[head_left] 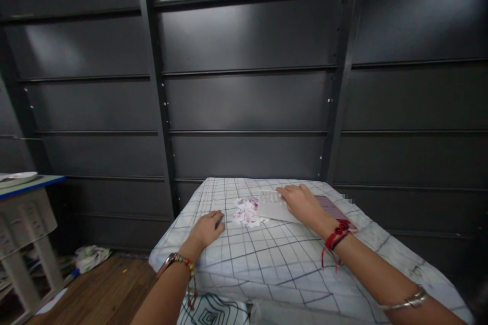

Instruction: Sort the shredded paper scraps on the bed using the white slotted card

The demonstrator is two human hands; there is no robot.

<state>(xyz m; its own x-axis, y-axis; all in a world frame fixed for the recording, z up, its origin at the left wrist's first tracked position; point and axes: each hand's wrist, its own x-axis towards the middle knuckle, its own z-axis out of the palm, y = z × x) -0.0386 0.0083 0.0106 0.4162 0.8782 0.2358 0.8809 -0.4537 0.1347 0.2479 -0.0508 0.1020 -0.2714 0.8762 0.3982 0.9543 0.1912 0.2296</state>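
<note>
My right hand (299, 202) lies over a flat white tray-like piece (274, 209), its fingers closed on the far edge where a row of small slots shows. Under and behind that wrist lies a flat pinkish-purple sheet or folder (328, 207), partly covered. Just left of the white piece is a loose pile of torn white and pink paper scraps (247, 212). My left hand (206, 228) rests on the cloth left of the scraps, fingers curled. A small dark slim shape shows between its thumb and forefinger, too small to name.
A white cloth with dark grid lines (244, 259) covers the table. Dark metal shelving (244, 101) stands behind it. At the left is a blue-edged desk (41, 183) with a white plate (19, 177). A crumpled plastic bag (91, 258) lies on the wooden floor.
</note>
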